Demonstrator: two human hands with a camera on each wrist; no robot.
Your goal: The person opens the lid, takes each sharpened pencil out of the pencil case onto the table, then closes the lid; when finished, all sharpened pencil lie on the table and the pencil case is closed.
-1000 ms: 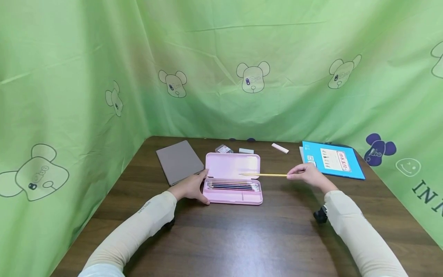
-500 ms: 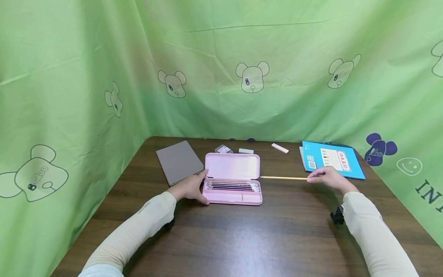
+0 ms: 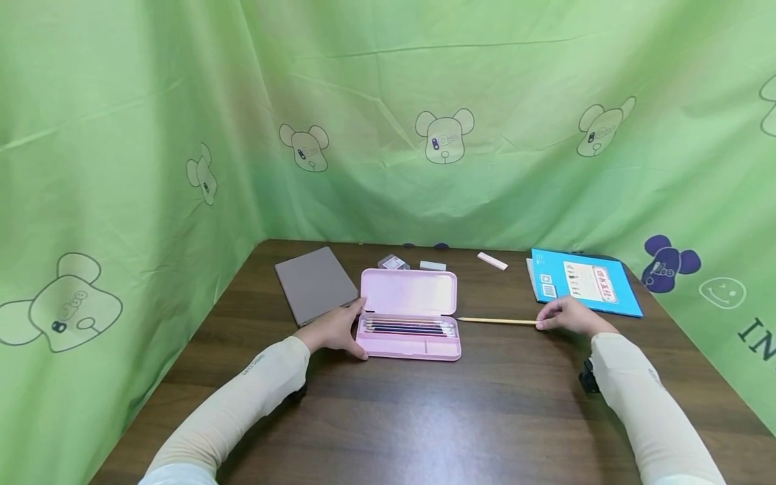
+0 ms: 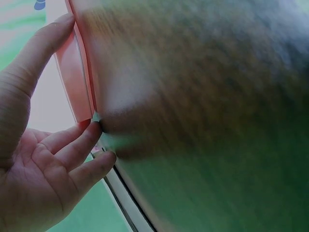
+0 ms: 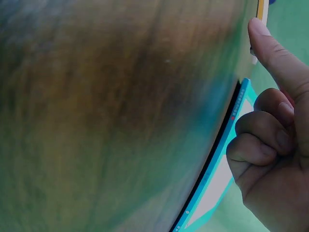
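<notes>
A pink pencil case point(image 3: 397, 347) lies open on the table, its lid point(image 3: 409, 292) tipped back. Several pencils point(image 3: 409, 327) fill its rear compartment. My left hand point(image 3: 333, 328) spans the case's left end, thumb at the front corner and fingers towards the hinge; the left wrist view shows the thumb and fingertips on its pink wall point(image 4: 77, 72). To the right of the case, a yellow pencil point(image 3: 500, 321) lies low along the table, point leftward beside the case. My right hand point(image 3: 570, 316) pinches its right end; in the right wrist view the other fingers are curled in.
A grey notebook point(image 3: 316, 284) lies back left. Behind the lid are a clear-wrapped eraser point(image 3: 393, 262) and a pale blue block point(image 3: 433, 266). A white-pink stick point(image 3: 492, 261) lies farther right. A blue booklet point(image 3: 554, 269) lies just behind my right hand. Green cloth point(image 3: 364, 188) hangs behind the table.
My right hand has carried the yellow pencil rightward from over the case, then brought it nearer and lower beside the case. My left hand has stayed on the case.
</notes>
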